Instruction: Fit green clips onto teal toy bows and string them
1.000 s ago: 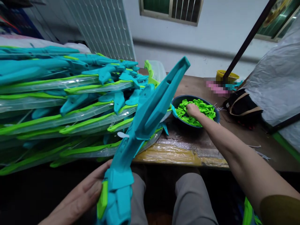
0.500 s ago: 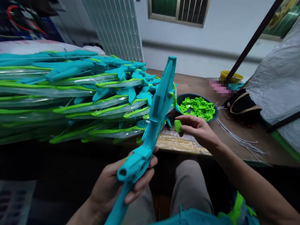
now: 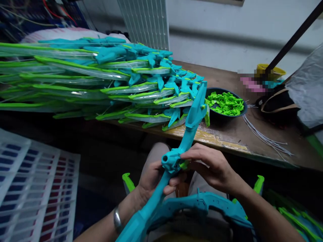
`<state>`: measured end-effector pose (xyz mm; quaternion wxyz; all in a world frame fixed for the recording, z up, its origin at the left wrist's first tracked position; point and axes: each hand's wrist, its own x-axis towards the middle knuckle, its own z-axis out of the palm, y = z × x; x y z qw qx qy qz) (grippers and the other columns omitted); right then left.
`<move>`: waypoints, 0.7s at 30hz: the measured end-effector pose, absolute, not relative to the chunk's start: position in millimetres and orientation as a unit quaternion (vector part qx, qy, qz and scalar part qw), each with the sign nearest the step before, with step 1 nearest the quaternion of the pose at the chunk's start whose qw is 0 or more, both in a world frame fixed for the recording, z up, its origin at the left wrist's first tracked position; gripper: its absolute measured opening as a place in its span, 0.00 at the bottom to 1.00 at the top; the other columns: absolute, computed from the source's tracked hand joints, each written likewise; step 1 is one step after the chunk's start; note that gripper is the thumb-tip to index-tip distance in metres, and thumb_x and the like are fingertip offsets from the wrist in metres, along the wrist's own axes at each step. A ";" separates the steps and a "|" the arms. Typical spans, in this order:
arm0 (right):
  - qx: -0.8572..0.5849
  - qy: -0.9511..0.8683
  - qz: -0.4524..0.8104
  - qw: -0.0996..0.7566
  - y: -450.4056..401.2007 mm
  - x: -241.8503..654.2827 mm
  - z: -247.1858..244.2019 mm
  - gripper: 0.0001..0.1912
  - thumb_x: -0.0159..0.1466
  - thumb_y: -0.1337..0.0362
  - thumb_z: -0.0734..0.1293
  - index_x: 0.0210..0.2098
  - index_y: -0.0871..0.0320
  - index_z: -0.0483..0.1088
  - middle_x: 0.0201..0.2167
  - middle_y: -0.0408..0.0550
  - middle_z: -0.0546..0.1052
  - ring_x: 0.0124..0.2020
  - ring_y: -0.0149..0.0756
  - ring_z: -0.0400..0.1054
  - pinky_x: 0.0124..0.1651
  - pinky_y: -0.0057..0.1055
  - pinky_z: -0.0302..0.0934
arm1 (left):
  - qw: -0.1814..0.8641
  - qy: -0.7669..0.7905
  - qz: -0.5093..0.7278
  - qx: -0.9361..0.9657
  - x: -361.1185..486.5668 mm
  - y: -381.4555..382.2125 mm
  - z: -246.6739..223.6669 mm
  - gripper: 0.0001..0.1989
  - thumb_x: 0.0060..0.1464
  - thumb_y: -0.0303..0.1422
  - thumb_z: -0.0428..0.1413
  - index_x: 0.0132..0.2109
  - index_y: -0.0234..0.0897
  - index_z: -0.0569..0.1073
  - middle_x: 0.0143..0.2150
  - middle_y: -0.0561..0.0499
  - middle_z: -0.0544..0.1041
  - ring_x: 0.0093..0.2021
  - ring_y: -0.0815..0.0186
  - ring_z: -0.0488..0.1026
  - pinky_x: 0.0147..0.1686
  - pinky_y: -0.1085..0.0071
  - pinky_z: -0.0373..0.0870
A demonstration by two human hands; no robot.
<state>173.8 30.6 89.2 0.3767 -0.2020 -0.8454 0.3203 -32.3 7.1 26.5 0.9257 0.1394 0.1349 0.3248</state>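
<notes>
A long turquoise plastic bow-shaped part slants up from the bottom of the view, its far end near the bowl. Around its middle, below a round socket, my left hand is wrapped. My right hand is closed at the right side of that middle, pinching a small green piece against the part. Another turquoise bow part lies across the lap. Small green pieces fill a dark round bowl on the table.
A large pile of turquoise and green bows covers the table's left side. White ties, a black pouch and a yellow container are at the right. A white plastic crate stands lower left.
My right hand has brought the green piece from beside the bowl to the turquoise part's middle. The view has shifted down and left, showing the crate and the bow on the lap.
</notes>
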 end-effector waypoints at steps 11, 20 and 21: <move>-0.203 -0.835 0.268 0.435 20.8 161.9 64.8 0.11 0.71 0.73 0.65 0.50 0.56 0.74 0.41 0.50 0.73 0.42 0.35 0.70 0.44 0.33 0.69 | 0.940 0.155 0.291 0.084 -33.8 1.0 0.7 0.18 0.57 0.44 0.61 0.40 0.29 0.76 0.23 0.47 0.73 0.17 0.70 0.68 0.14 0.81 0.62; -0.197 -0.865 0.146 0.438 22.6 163.4 53.8 0.15 0.71 0.71 0.66 0.56 0.62 0.66 0.45 0.55 0.72 0.44 0.37 0.69 0.44 0.34 0.69 | 0.943 0.155 0.294 0.026 -25.9 -9.9 -11.3 0.22 0.48 0.47 0.69 0.40 0.31 0.78 0.31 0.46 0.78 0.27 0.64 0.76 0.23 0.75 0.75; -0.189 -0.873 0.132 0.429 23.5 164.9 55.8 0.14 0.71 0.71 0.65 0.56 0.63 0.66 0.45 0.56 0.72 0.44 0.38 0.69 0.44 0.35 0.69 | 0.942 0.155 0.295 0.023 -24.9 -11.1 -11.6 0.23 0.48 0.47 0.70 0.40 0.31 0.79 0.31 0.46 0.78 0.26 0.64 0.76 0.24 0.74 0.75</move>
